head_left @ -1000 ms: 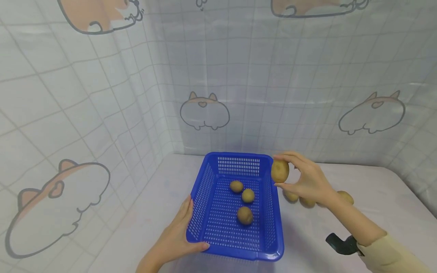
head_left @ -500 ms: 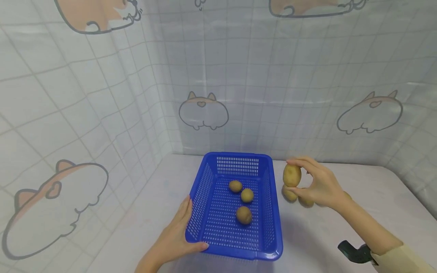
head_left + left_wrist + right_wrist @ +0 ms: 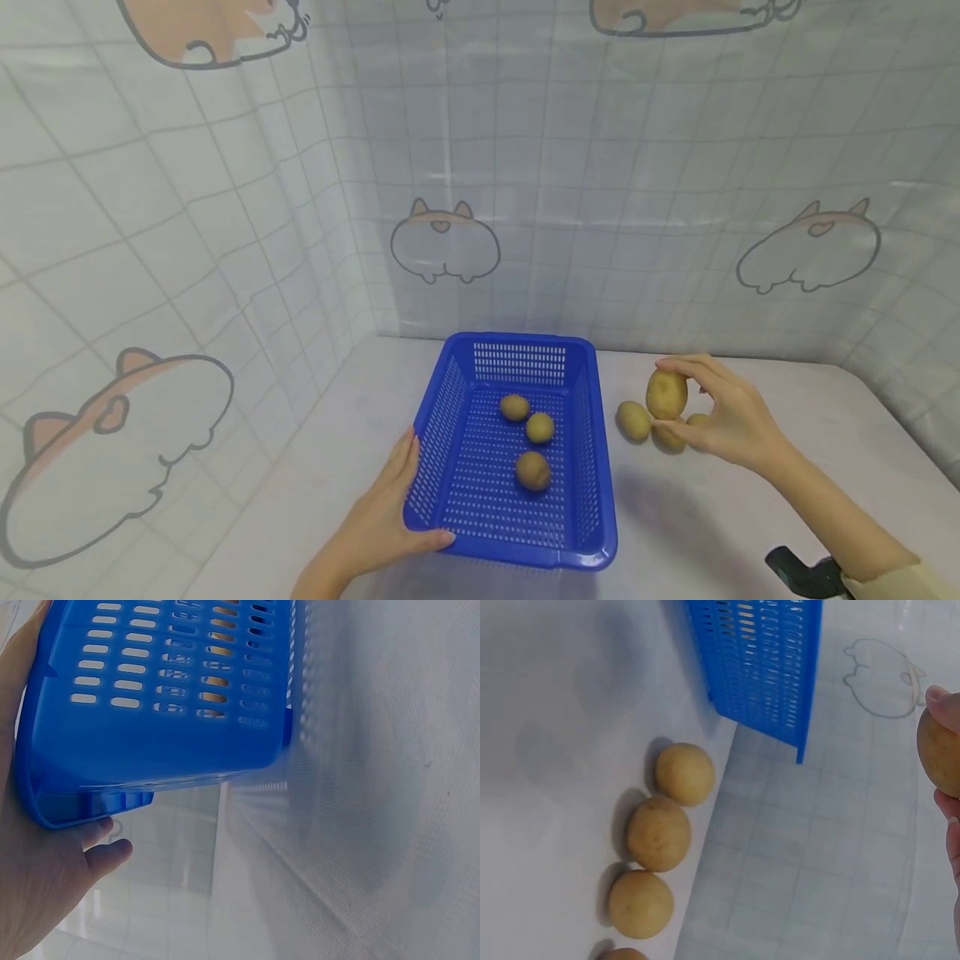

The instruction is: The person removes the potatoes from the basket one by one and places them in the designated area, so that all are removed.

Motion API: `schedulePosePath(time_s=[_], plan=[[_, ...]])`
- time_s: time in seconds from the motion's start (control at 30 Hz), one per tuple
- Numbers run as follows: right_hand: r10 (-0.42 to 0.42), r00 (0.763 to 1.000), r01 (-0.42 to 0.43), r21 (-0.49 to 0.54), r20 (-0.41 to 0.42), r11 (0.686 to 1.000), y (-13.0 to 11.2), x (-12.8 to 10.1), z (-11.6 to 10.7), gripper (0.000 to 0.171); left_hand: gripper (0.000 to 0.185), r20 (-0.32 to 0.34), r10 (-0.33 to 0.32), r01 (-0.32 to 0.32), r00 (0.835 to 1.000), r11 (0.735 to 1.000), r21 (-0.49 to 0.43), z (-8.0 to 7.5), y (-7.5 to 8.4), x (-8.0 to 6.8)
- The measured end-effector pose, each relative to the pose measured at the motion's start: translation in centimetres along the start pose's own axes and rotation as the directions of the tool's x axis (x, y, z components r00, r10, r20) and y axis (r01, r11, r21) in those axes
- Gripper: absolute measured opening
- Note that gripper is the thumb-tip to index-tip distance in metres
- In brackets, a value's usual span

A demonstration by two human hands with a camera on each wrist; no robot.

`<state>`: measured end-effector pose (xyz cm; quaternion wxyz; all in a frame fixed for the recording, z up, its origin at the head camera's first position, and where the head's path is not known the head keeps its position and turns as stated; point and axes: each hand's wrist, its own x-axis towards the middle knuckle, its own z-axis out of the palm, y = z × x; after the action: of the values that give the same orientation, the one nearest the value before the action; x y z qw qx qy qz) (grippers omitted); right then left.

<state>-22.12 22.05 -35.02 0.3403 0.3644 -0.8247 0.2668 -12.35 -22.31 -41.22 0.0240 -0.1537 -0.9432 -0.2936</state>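
Note:
My right hand (image 3: 731,417) pinches a potato (image 3: 666,395) between thumb and fingers, held up over the table right of the blue plastic basket (image 3: 517,554). In the right wrist view that potato (image 3: 937,754) shows at the right edge, the hand partly out of frame. At the basket's near left corner my left hand (image 3: 378,517) grips the rim, thumb along the front and fingers along the left side. Three potatoes lie inside the basket: one at the back (image 3: 514,407), one in the middle (image 3: 540,427), one nearer the front (image 3: 532,471).
On the white table, several potatoes (image 3: 658,834) lie in a row right of the basket; the hand partly covers them in the head view. A white grid-patterned curtain (image 3: 600,167) stands behind and at both sides. A dark strap piece (image 3: 806,573) sits at the right wrist.
My right hand has moved right and slightly down with the potato, away from the basket's right rim and toward the row. The left hand keeps its place on the basket.

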Motion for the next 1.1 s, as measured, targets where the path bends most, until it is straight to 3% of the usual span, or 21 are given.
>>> schedulePosePath(time_s=[0.4,0.67,1.1], plan=[[0.036,0.999,-0.036,-0.003,0.034,0.999,0.6,-1.7,-0.6,0.074,0.126,0.065,-0.065,0.065,0.996,0.998,-0.010,-0.2,0.2,0.1],[0.029,0.999,-0.028,-0.020,0.023,0.999,0.7,-2.4,-0.9,0.070,0.126,0.064,-0.062,0.063,0.996,0.998,-0.010,-0.3,0.4,0.0],[0.089,0.988,-0.077,-0.101,0.123,0.992,1.7,-5.3,1.4,0.077,0.126,0.055,-0.051,0.052,0.997,0.998,-0.021,-0.2,0.3,0.0]])
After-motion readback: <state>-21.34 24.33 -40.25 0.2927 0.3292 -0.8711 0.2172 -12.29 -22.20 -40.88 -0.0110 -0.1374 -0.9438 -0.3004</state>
